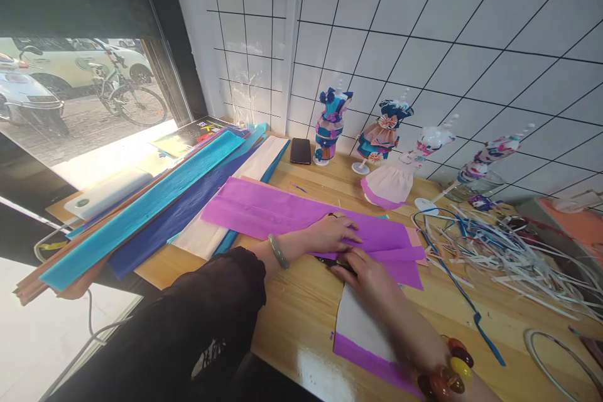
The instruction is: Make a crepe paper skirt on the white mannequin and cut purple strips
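Note:
My left hand lies flat, fingers stretched out, on a sheet of purple crepe paper spread across the wooden table. My right hand is closed near the sheet's front edge, around a dark object that could be scissors; I cannot make it out. A white paper piece with a purple border lies under my right forearm. A green bangle sits on my left wrist and a beaded bracelet on my right.
Long folded crepe sheets in turquoise, dark blue and cream lie at the left. Small mannequins in paper dresses stand at the back beside a dark phone. Paper strips litter the right.

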`<state>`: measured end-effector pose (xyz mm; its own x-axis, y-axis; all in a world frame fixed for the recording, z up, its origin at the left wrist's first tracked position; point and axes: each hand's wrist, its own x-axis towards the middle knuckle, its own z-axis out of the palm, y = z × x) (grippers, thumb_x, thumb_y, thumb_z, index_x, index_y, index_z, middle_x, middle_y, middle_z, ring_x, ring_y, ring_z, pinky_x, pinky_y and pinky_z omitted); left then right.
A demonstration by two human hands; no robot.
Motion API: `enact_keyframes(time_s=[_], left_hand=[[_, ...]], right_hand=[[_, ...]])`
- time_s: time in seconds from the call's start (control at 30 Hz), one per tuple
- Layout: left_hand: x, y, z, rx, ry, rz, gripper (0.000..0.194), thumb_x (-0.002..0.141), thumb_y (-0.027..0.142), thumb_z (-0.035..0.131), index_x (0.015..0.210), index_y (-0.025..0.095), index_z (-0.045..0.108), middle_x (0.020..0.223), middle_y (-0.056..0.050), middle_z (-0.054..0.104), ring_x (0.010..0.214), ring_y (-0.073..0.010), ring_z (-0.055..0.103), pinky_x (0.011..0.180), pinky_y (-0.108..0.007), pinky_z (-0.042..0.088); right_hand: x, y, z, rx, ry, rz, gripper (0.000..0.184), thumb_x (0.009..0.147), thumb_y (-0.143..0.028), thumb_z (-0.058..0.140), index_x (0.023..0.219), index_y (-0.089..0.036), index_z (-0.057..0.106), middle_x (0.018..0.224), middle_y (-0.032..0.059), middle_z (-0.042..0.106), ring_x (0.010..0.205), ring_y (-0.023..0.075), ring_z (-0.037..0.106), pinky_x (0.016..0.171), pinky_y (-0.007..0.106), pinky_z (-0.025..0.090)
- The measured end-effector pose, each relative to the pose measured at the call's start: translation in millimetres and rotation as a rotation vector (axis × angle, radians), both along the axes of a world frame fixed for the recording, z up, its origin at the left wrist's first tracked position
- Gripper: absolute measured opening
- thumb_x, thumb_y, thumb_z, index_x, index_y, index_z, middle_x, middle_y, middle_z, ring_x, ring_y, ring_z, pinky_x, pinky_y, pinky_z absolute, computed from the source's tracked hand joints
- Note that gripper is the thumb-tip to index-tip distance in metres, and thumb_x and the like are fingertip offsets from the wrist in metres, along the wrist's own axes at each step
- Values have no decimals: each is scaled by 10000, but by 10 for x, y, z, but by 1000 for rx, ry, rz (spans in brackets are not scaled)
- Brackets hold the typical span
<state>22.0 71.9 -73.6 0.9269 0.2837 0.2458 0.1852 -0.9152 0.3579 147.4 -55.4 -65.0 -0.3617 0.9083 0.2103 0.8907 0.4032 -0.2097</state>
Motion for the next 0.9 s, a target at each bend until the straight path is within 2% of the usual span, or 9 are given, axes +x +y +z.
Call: enact_keyframes(time_s=[0.17, 0.3, 0.43, 0.53, 0.67, 0.8, 0.9], left_hand=[[12, -16, -5, -22, 7, 3, 301, 854, 353, 503, 1121, 279, 622, 1278, -40, 510, 1191, -202, 438, 1008, -350, 316], [-35, -11, 110, -103, 0, -17, 348, 870, 373, 486, 1168, 228, 594, 1295, -66, 508, 1205, -181, 439, 1024, -323, 315], [-308, 99, 347, -170, -50, -7, 439, 850, 425, 509, 1233, 213, 541, 1356, -82, 453, 1256, -174, 391, 1051, -302, 289], [-607, 199, 442, -171, -2, 24, 476, 780, 485, 582, 1188, 240, 582, 1296, -65, 516, 1222, -196, 419, 1035, -322, 296], [-868, 244, 342, -170, 51, 53, 492, 706, 524, 642, 1128, 272, 625, 1252, -46, 551, 1184, -211, 435, 1025, -352, 293], [-899, 242, 182, -153, 2, 48, 457, 711, 545, 625, 1083, 280, 650, 1277, -41, 526, 1191, -198, 425, 1038, -349, 276], [-878, 239, 150, -124, -12, 53, 467, 703, 566, 618, 1065, 274, 661, 1269, -48, 530, 1187, -207, 422, 1030, -355, 280]], right_hand=[[10, -29, 10, -7, -8, 1, 189, 888, -326, 488, 840, -179, 599, 872, 82, 658, 786, 198, 636, 667, 313, 489], [25, -54, 10, 0, -17, -11, 208, 885, -351, 485, 854, -182, 602, 867, 86, 659, 798, 207, 635, 676, 318, 489], [31, -78, 35, -17, -19, -33, 259, 896, -383, 458, 854, -174, 607, 814, 76, 644, 724, 201, 632, 639, 317, 485], [12, -76, 54, -46, 10, -41, 270, 900, -391, 448, 874, -172, 603, 826, 74, 634, 736, 197, 632, 654, 312, 484], [-48, -51, 59, -70, 24, -40, 251, 897, -386, 454, 862, -183, 597, 825, 63, 626, 749, 192, 625, 674, 311, 484], [-116, -30, 66, -61, 32, -39, 244, 895, -385, 457, 864, -189, 600, 838, 66, 628, 772, 194, 624, 690, 312, 486], [-165, -10, 89, -55, 46, -34, 224, 889, -375, 472, 865, -192, 600, 838, 65, 634, 771, 195, 626, 678, 311, 487]])
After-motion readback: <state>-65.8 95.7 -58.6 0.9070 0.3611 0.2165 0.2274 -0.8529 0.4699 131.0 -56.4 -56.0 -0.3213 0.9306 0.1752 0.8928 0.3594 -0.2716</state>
